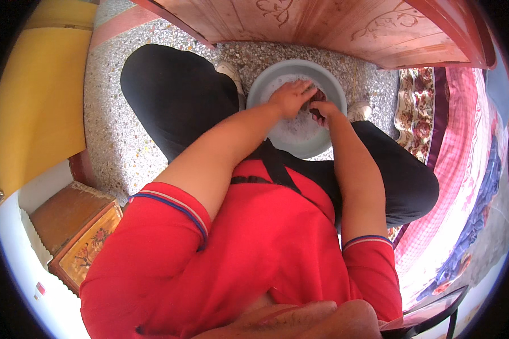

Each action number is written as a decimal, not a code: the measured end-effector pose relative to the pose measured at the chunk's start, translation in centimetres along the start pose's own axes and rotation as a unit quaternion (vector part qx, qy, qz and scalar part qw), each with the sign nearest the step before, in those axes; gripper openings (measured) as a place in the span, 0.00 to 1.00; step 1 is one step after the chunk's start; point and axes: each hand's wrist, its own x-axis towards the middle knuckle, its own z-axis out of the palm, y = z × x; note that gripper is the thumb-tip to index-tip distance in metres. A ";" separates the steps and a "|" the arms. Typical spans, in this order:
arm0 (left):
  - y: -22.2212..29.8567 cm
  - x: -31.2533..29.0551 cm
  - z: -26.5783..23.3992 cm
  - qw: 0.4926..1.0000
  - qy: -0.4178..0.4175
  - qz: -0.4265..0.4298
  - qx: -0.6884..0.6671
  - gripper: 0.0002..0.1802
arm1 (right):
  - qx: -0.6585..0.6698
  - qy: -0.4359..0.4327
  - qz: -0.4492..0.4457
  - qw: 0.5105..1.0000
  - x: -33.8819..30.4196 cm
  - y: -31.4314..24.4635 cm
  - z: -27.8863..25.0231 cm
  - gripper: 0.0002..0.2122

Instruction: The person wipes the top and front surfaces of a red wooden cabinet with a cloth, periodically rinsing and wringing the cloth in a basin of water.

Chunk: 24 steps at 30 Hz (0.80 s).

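Note:
A round pale grey-blue basin [258,83] of sudsy water stands on the floor between my feet. Over the suds [285,131], my left hand [291,98] reaches in from the left with its fingers stretched out and slightly spread. Its fingertips come up against a small dark reddish-brown thing [319,95], too small and covered to name for certain. My right hand [326,111] has its fingers curled around the lower part of that thing at the basin's right side. Part of it is hidden by both hands.
A reddish wooden furniture panel [328,25] rises just beyond the basin. At right hangs a bed's pink checked cover [455,135] with a floral edge. A yellow cabinet [42,107] and a painted wooden box [76,231] stand left. My knees flank the basin on speckled floor [110,135].

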 end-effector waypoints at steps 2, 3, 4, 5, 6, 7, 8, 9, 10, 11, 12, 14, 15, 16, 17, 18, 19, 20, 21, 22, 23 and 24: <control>0.0 -0.5 0.0 0.997 -0.010 0.059 0.038 0.39 | 0.043 -0.044 0.029 0.998 -1.7 -1.3 0.0 0.13; 0.7 -0.5 -0.6 0.998 0.011 0.052 0.027 0.38 | 0.086 -0.094 0.041 0.991 -2.3 -1.6 0.1 0.11; 1.1 -0.5 -1.0 0.998 0.032 0.044 0.015 0.38 | 0.129 -0.144 0.052 0.980 -2.8 -1.8 0.2 0.10; 1.1 -0.4 -1.2 0.998 0.032 0.042 0.015 0.38 | 0.128 -0.145 0.052 0.980 -3.4 -1.9 0.1 0.10; 0.8 -0.4 -1.6 0.998 0.024 0.059 0.019 0.37 | 0.124 -0.179 0.035 0.975 -3.9 -2.0 0.1 0.09; 0.6 -0.4 -1.8 0.997 0.017 0.074 0.022 0.35 | 0.119 -0.214 0.019 0.969 -4.2 -2.0 0.0 0.09; 0.7 -0.3 -1.1 0.997 0.018 0.071 0.024 0.35 | 0.116 -0.217 0.018 0.969 -4.4 -1.7 -0.3 0.09; 0.9 -0.3 0.0 0.995 0.037 0.090 0.015 0.34 | 0.094 -0.200 0.020 0.975 -4.6 -1.3 -0.6 0.08; 1.1 -0.4 0.2 0.992 0.055 0.110 0.006 0.33 | 0.075 -0.184 0.021 0.980 -4.8 -1.0 -0.6 0.07; 0.8 -0.5 0.2 0.993 0.051 0.105 0.011 0.33 | 0.102 -0.215 0.012 0.971 -4.9 -0.8 -0.8 0.07; 1.2 -0.5 -0.1 0.991 0.064 0.120 0.021 0.32 | 0.102 -0.217 0.015 0.971 -5.3 -1.0 -0.7 0.07; 1.4 -0.7 -1.1 0.988 0.074 0.133 0.028 0.30 | 0.120 -0.232 0.025 0.965 -5.9 -1.3 -0.6 0.07; 1.1 -0.7 -1.5 0.989 0.071 0.130 0.028 0.29 | 0.117 -0.231 0.027 0.965 -6.2 -1.8 -0.6 0.07; 0.9 -0.6 -1.8 0.989 0.069 0.127 0.027 0.28 | 0.091 -0.269 0.020 0.959 -6.5 -2.3 -0.6 0.07; 0.8 -0.5 -1.8 0.989 0.070 0.126 0.024 0.28 | 0.065 -0.306 0.013 0.950 -6.8 -2.7 -0.5 0.07; 0.6 -0.3 -1.6 0.985 0.078 0.152 0.021 0.27 | 0.062 -0.305 0.013 0.950 -7.2 -2.8 -0.5 0.07; 0.5 -0.2 -1.5 0.980 0.085 0.178 0.018 0.25 | 0.004 -0.281 0.022 0.960 -7.5 -2.9 -0.4 0.07; 0.3 -0.2 -1.3 0.980 0.087 0.178 0.017 0.25 | -0.054 -0.255 0.031 0.965 -7.8 -3.0 -0.3 0.07; 0.7 -0.4 -1.3 0.976 0.094 0.197 0.022 0.24 | -0.053 -0.252 0.035 0.966 -8.0 -2.9 -0.3 0.07; 1.1 -0.6 -1.3 0.971 0.101 0.216 0.026 0.22 | -0.110 -0.249 0.032 0.962 -8.2 -3.0 -0.1 0.07; 1.3 -0.5 -1.4 0.971 0.102 0.217 0.021 0.22 | -0.166 -0.246 0.028 0.954 -8.2 -3.0 0.0 0.07; 1.5 -0.2 -2.0 0.985 -0.012 0.172 0.020 0.21 | -0.166 -0.245 0.030 0.955 -8.0 -3.0 0.3 0.07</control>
